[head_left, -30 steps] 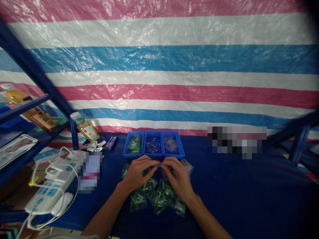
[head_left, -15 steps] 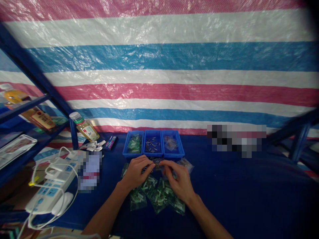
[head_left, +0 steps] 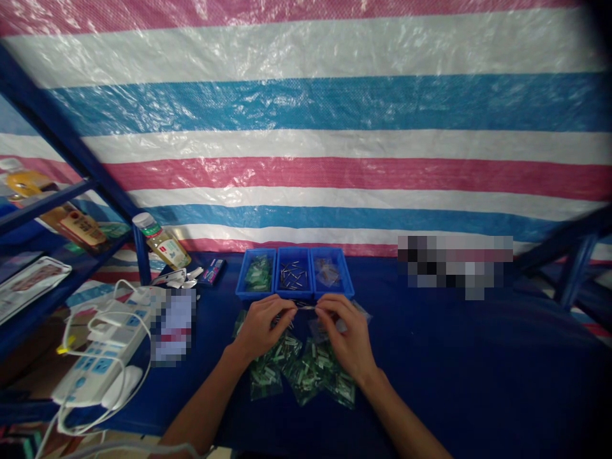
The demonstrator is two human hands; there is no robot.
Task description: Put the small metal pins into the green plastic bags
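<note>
My left hand (head_left: 265, 324) and my right hand (head_left: 347, 331) face each other just in front of three blue bins, fingertips pinched. Stretched between them is a small clear plastic bag (head_left: 306, 308), now seen nearly edge-on, so its contents are hard to make out. Below my hands lie several clear bags of green pieces (head_left: 308, 376), partly covered by my fingers and wrists. Green packets (head_left: 259, 273) fill the left bin (head_left: 255, 295). Loose metal pins (head_left: 292, 275) lie in the middle bin (head_left: 294, 295), and clear packets (head_left: 327, 272) in the right bin (head_left: 333, 295).
On the left are a white power strip (head_left: 90, 370) with tangled cables, a juice bottle (head_left: 165, 242) and a small dark box (head_left: 211, 272). A blue metal frame (head_left: 138, 255) rises beside them. Striped plastic sheeting (head_left: 335, 172) hangs behind the blue table (head_left: 454, 357).
The small bag has tipped from face-on to nearly edge-on. My right fingertips have closed in on its side, while my left hand has barely moved.
</note>
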